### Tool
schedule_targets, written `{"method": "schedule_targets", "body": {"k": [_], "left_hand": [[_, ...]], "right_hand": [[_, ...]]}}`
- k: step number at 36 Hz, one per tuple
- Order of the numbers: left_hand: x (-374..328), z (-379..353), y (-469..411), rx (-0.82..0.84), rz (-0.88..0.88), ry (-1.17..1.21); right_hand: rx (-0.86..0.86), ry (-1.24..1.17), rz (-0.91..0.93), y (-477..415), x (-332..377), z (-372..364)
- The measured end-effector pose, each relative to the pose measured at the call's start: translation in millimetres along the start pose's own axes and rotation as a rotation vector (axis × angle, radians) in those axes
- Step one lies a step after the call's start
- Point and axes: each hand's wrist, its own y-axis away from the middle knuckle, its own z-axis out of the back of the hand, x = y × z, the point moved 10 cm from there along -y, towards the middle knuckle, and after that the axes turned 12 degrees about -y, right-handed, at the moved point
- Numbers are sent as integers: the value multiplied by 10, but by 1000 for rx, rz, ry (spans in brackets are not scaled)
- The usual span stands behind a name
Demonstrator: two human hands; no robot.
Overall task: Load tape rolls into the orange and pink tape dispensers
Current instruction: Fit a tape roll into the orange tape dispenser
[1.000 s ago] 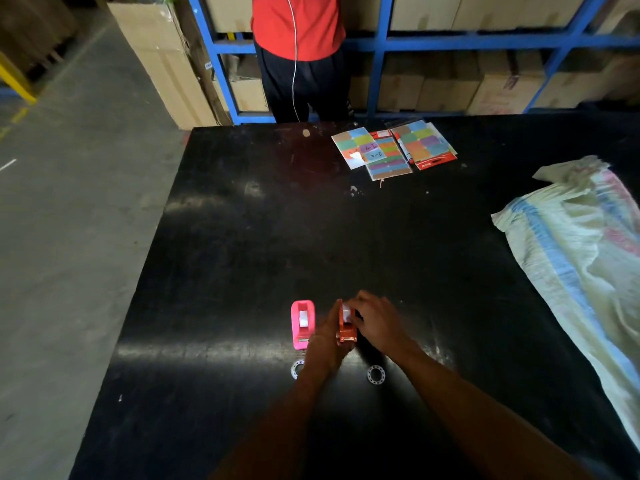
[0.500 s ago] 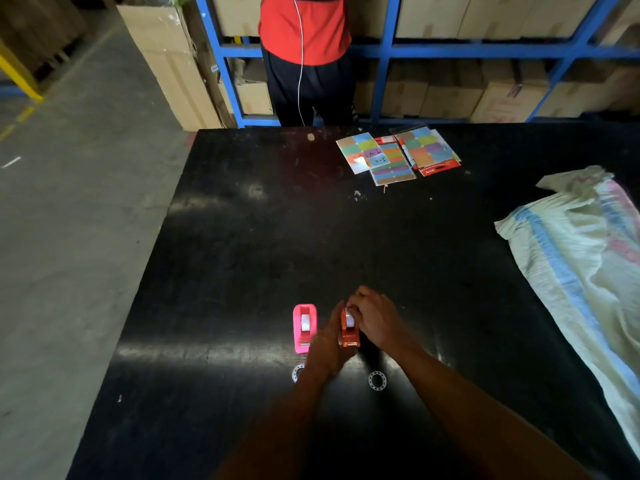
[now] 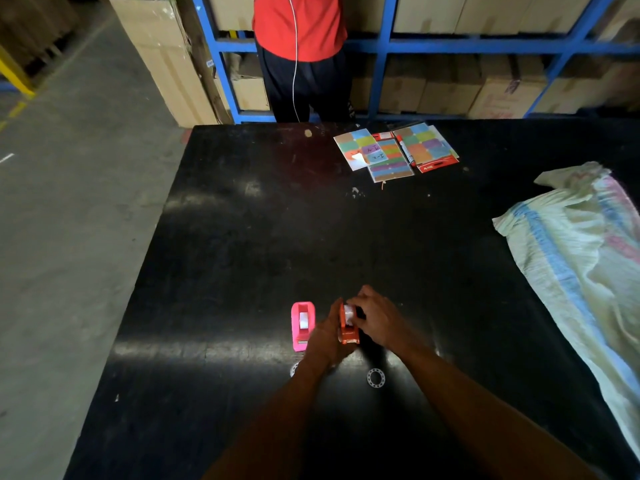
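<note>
The orange tape dispenser [image 3: 347,332] stands on the black table [image 3: 242,237] near its front, with a white tape roll [image 3: 348,314] in its top. My left hand [image 3: 325,336] grips the dispenser's left side. My right hand [image 3: 379,318] is closed around its right side, fingers on the roll. Just to the left stands the pink tape dispenser [image 3: 302,325], untouched, with a white roll [image 3: 303,320] seated in it. A clear plastic ring [image 3: 375,377] lies on the table below my hands; another ring [image 3: 295,369] is partly hidden under my left wrist.
Colourful sticker sheets and a red marker [image 3: 394,150] lie at the table's far side. A woven sack [image 3: 581,258] covers the right part. A person in a red top [image 3: 299,39] stands beyond the far edge, before blue shelving with cardboard boxes [image 3: 485,84]. Concrete floor lies to the left.
Both hands stay on the orange dispenser; my right fingers have shifted slightly on the roll. The view has tilted a little. The pink dispenser has not moved.
</note>
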Motion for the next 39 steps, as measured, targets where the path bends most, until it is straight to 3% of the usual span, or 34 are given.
{"method": "schedule_targets", "body": {"k": [10,18,39], "left_hand": [[-36,16,12,33,30,-78],[-10,-1,2,34,41,-86],[-5,-13,-3,32,35,-109]], "right_hand": [[-24,73,61,-6,30,17],[27,295,131,3,80,-39],[-84,171,195,54,231,120]]}}
